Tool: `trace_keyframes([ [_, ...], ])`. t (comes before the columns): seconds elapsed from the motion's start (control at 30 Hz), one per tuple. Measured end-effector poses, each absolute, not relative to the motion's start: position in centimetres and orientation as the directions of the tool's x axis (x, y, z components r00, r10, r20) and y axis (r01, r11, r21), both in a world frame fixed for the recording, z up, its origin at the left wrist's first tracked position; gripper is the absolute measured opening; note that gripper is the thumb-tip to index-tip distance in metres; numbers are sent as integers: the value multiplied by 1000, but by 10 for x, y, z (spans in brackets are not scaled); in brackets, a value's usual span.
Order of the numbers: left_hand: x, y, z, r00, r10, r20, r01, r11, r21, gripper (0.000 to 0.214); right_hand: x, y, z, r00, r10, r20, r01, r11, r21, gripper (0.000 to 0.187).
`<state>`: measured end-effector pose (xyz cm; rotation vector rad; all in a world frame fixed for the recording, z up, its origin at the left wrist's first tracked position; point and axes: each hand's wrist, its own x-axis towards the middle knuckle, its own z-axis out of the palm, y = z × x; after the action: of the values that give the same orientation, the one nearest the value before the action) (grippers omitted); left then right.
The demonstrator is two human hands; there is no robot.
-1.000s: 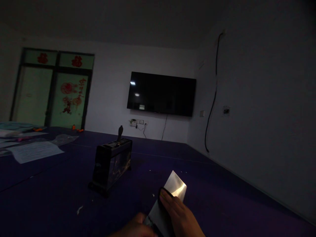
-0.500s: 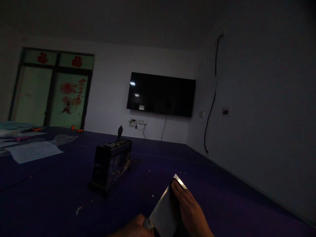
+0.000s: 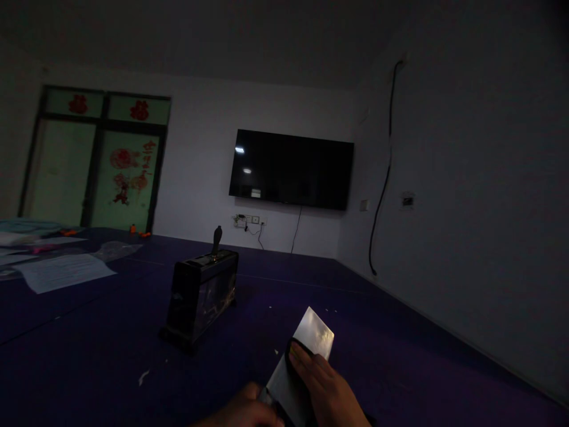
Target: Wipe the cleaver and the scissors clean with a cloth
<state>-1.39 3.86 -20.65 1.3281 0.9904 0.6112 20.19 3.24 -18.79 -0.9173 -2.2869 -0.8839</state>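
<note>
A broad, shiny cleaver point(image 3: 316, 332) points up and away at the bottom centre, and its blade catches the light. My left hand point(image 3: 249, 409) is closed around its handle end, which is mostly hidden by the fingers and the frame edge. My right hand point(image 3: 326, 385) lies over the blade's face, its fingers together, pressing a dark cloth point(image 3: 288, 359) flat against the metal. Beyond my hands, to the left, stands a black knife block point(image 3: 200, 296) with one dark-handled tool point(image 3: 217, 239) upright in its top.
Everything stands on a dark purple table point(image 3: 111, 320). Papers point(image 3: 66, 271) and a clear plastic bag point(image 3: 113, 251) lie at the far left, near small orange items point(image 3: 133, 230). White scraps point(image 3: 143, 377) dot the surface. A television point(image 3: 291, 169) hangs on the far wall.
My right hand and the cloth have slid down the blade toward the handle, uncovering more of the tip end. My left hand has barely moved.
</note>
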Motion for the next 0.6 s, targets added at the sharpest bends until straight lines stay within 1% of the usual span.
trace_keyframes([
  [0.07, -9, 41, -203, 447, 862, -239, 164, 184, 969, 14, 209, 37, -189, -593, 424, 685, 778, 522, 350, 67],
  [0.1, -7, 42, -202, 425, 868, -256, 170, 201, 965, 17, 213, 39, -189, -564, 436, 701, 799, 502, 330, 67],
  [0.2, 0, 43, -199, 373, 851, -369, 214, 308, 927, 22, 226, 47, -189, -449, 470, 760, 865, 440, 240, 65],
  [0.27, 3, 44, -200, 362, 835, -414, 247, 342, 907, 20, 234, 51, -189, -373, 494, 786, 899, 402, 174, 65],
  [0.4, 3, 48, -207, 329, 877, -349, 284, 260, 923, 15, 245, 55, -187, -266, 519, 812, 927, 367, 69, 67],
  [0.5, -3, 53, -210, 354, 865, -355, 306, 252, 918, 19, 251, 57, -189, -217, 515, 829, 931, 365, 17, 66],
  [0.53, -5, 53, -211, 381, 859, -341, 278, 245, 929, 20, 253, 58, -191, -207, 510, 835, 931, 366, 7, 65],
  [0.6, -10, 53, -213, 420, 867, -267, 174, 211, 962, 21, 256, 61, -197, -190, 490, 851, 929, 370, -6, 63],
])
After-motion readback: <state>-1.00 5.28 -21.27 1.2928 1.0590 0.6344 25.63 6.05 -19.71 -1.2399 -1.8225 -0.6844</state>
